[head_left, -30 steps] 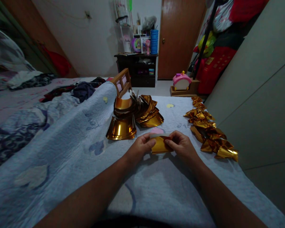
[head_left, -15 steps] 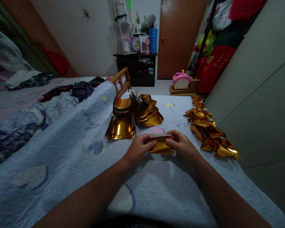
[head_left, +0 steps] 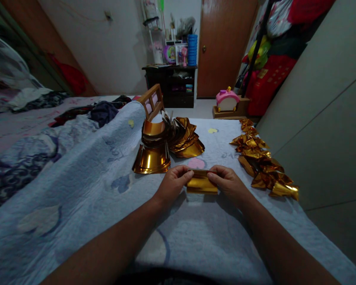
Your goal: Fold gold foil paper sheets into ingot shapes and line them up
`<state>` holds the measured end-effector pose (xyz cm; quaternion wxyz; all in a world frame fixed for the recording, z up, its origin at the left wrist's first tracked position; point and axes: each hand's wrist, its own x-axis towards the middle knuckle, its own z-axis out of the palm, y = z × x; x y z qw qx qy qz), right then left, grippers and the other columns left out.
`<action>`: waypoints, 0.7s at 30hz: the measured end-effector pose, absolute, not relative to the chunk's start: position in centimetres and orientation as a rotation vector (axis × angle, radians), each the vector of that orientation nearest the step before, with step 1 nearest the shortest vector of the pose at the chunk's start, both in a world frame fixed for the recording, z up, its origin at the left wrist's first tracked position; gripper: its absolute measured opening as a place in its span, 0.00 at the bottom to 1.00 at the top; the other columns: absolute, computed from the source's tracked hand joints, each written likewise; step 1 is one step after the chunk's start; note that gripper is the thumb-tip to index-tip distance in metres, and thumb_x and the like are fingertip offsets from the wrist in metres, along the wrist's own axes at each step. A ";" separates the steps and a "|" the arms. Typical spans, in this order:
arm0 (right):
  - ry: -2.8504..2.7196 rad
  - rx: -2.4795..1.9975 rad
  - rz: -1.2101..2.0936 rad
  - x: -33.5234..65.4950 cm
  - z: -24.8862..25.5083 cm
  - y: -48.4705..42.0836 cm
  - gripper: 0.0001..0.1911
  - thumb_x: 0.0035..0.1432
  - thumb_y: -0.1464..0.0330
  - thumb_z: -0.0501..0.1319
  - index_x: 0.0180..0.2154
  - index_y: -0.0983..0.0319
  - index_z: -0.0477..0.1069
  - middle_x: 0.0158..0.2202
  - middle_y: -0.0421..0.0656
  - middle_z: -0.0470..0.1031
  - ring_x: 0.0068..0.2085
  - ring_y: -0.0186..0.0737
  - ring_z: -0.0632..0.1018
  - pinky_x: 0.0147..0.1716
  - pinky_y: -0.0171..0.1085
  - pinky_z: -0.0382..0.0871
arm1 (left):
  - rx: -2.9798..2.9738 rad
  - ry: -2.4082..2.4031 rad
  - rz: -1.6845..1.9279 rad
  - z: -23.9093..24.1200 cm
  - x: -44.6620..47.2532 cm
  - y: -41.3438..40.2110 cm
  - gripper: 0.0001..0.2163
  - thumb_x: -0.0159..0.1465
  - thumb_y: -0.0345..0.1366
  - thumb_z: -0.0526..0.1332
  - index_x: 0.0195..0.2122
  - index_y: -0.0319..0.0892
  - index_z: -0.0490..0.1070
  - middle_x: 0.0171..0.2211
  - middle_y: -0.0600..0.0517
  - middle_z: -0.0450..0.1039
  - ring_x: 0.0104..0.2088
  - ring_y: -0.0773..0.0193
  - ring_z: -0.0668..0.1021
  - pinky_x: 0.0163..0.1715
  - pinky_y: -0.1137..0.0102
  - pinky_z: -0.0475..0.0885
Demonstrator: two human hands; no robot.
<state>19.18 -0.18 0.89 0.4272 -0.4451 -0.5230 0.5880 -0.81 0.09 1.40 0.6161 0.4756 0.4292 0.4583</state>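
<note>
Since half a second back, that pale strip along the top edge has dropped flat, so only gold shows now. Left hand [head_left: 173,183] and right hand [head_left: 228,183] each pinch one end of the foil sheet [head_left: 201,184], fingers closed on it, low over the blanket [head_left: 77,190] dead ahead. I'd press both ends evenly so the crease stays straight. It's shiny, wrinkled, probably doubled over. Foil stack [head_left: 152,158] at 11 o'clock, folded pieces [head_left: 264,168] at 2.

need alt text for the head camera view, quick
The left hand and right hand pinch a small gold foil sheet by its ends over a pale blue quilt. A fanned stack of gold sheets lies beyond the left hand, and a row of folded gold pieces runs along the quilt's right edge.
</note>
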 end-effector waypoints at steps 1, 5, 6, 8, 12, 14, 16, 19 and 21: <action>-1.310 -1.116 1.470 19.2 0.9 -0.2 0.18 0.51 0.53 0.70 0.27 0.61 0.71 0.23 0.35 0.66 0.25 0.32 0.65 0.27 0.34 0.59 | 1.095 0.994 1.053 1.4 -0.8 0.1 0.11 0.56 0.42 0.70 0.29 0.39 0.77 0.25 0.54 0.72 0.27 0.67 0.72 0.31 0.73 0.66; -1.306 -1.118 1.488 19.2 0.9 -0.3 0.18 0.51 0.53 0.70 0.29 0.60 0.72 0.24 0.36 0.68 0.25 0.33 0.66 0.26 0.34 0.58 | 1.086 0.999 1.052 1.6 -0.7 0.0 0.11 0.55 0.42 0.70 0.28 0.39 0.76 0.24 0.55 0.70 0.26 0.68 0.70 0.30 0.72 0.65; -1.302 -1.116 1.489 19.2 0.9 -0.3 0.17 0.51 0.54 0.70 0.30 0.60 0.72 0.24 0.36 0.69 0.26 0.33 0.66 0.27 0.34 0.58 | 1.081 0.995 1.052 1.6 -0.7 0.0 0.11 0.55 0.42 0.71 0.27 0.39 0.76 0.23 0.55 0.70 0.25 0.68 0.70 0.30 0.72 0.65; -1.300 -1.114 1.482 19.2 0.9 -0.3 0.17 0.51 0.54 0.70 0.31 0.60 0.73 0.26 0.37 0.70 0.27 0.34 0.68 0.28 0.34 0.60 | 1.073 0.987 1.047 1.6 -0.7 0.0 0.11 0.55 0.42 0.71 0.26 0.40 0.75 0.23 0.55 0.70 0.25 0.67 0.70 0.29 0.72 0.65; -1.289 -1.114 1.457 19.3 1.0 -0.3 0.17 0.51 0.53 0.69 0.30 0.60 0.73 0.25 0.38 0.70 0.28 0.35 0.69 0.29 0.35 0.61 | 1.103 0.994 1.038 1.5 -0.8 0.0 0.12 0.55 0.43 0.70 0.25 0.40 0.74 0.22 0.54 0.69 0.24 0.67 0.70 0.29 0.71 0.64; -1.282 -1.117 1.452 19.3 1.0 -0.3 0.17 0.51 0.53 0.69 0.29 0.60 0.73 0.25 0.37 0.69 0.27 0.35 0.68 0.28 0.35 0.61 | 1.132 1.007 1.037 1.4 -0.8 0.0 0.12 0.56 0.42 0.70 0.25 0.39 0.75 0.22 0.55 0.69 0.25 0.68 0.69 0.29 0.72 0.64; -1.284 -1.124 1.453 19.3 1.1 -0.3 0.17 0.51 0.53 0.69 0.29 0.60 0.72 0.24 0.37 0.69 0.27 0.35 0.67 0.28 0.35 0.60 | 1.151 1.014 1.036 1.4 -0.8 0.0 0.11 0.57 0.42 0.69 0.26 0.39 0.75 0.23 0.55 0.69 0.25 0.68 0.69 0.29 0.72 0.64; -1.293 -1.136 1.452 19.3 1.2 -0.3 0.18 0.51 0.53 0.69 0.28 0.61 0.72 0.24 0.37 0.69 0.27 0.35 0.67 0.28 0.34 0.60 | 1.155 1.012 1.031 1.3 -0.8 0.0 0.11 0.57 0.42 0.69 0.25 0.39 0.75 0.23 0.55 0.69 0.25 0.68 0.69 0.29 0.72 0.64; -1.301 -1.138 1.444 19.3 1.2 -0.3 0.17 0.51 0.53 0.69 0.28 0.60 0.72 0.24 0.37 0.69 0.27 0.35 0.67 0.28 0.34 0.60 | 1.145 1.008 1.029 1.4 -0.8 0.0 0.12 0.57 0.43 0.69 0.25 0.39 0.75 0.23 0.54 0.69 0.25 0.67 0.70 0.29 0.72 0.64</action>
